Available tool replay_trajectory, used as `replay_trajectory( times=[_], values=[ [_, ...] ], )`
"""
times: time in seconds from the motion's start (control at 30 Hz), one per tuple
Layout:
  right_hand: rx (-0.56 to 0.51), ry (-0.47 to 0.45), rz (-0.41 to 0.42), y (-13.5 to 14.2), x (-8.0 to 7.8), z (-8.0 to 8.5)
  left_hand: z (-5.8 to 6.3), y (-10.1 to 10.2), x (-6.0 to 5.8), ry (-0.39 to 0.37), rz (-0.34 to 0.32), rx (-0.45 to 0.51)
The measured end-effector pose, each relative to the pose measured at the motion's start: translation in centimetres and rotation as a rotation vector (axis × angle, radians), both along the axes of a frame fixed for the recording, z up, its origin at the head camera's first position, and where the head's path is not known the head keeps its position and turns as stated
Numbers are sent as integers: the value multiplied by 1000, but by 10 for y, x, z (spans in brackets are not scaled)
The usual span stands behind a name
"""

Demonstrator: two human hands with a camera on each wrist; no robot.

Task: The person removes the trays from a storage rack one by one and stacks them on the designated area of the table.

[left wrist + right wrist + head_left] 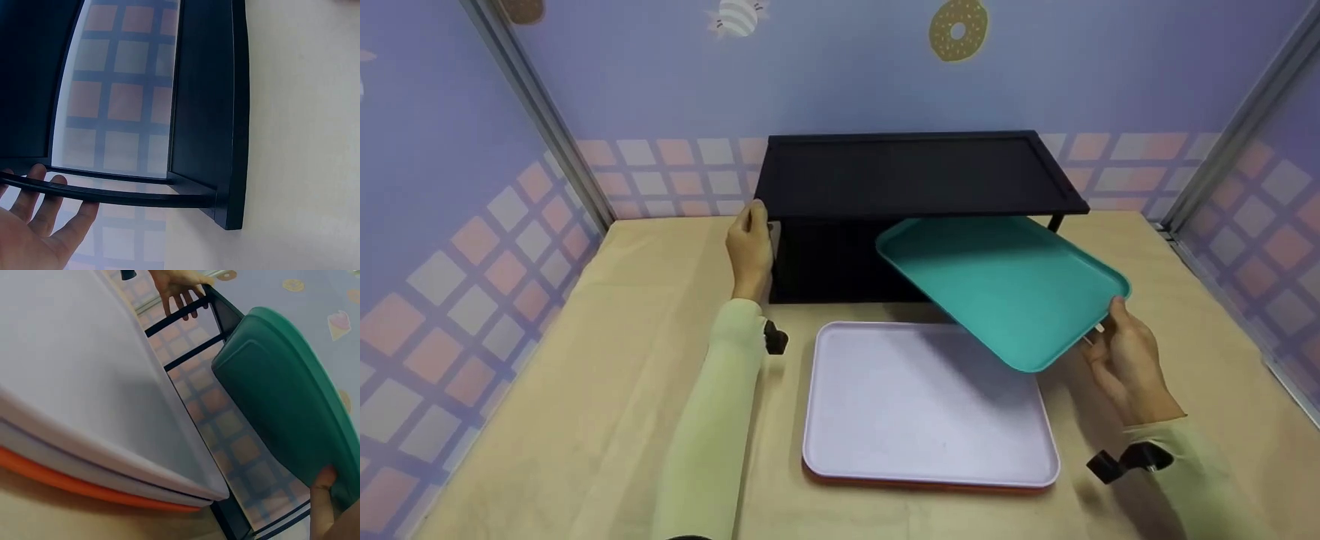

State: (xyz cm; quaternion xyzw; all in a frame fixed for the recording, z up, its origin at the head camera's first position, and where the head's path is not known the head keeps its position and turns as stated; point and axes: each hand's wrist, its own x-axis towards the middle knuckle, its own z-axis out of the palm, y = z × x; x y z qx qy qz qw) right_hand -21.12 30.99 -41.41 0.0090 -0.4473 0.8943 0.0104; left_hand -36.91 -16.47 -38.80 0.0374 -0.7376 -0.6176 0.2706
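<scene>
A two-tier black shelf rack [915,172] stands against the back wall. At its front left top corner, my left hand [750,244] grips the edge; the left wrist view shows fingers [76,228] against a thin black post [140,198]. My right hand [1129,364] holds a teal tray [1009,289] by its near right edge, thumb along the rim. The tray is tilted, and its far end is under the rack's top shelf. In front of the rack lies a lavender tray [926,405], stacked on another pale tray and an orange tray [101,486].
The beige tabletop [607,390] extends on both sides of the trays. Patterned walls [847,67] enclose the back and sides, with metal corner posts [540,105]. The rack's right front leg [1055,223] stands close to the teal tray.
</scene>
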Motion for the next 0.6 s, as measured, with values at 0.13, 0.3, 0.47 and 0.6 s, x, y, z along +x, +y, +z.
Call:
replay_trajectory(
  times=[0.13, 0.3, 0.47, 0.6],
  values=[
    [30, 0, 2, 2, 1, -1, 1, 0, -1, 5, 8, 0],
    [-6, 15, 20, 4, 1, 0, 0, 0, 0, 4, 11, -4],
    [-58, 31, 32, 6, 2, -2, 0, 2, 0, 9, 15, -4],
    [-81, 39, 44, 8, 1, -4, 1, 2, 1, 10, 20, 0]
  ],
)
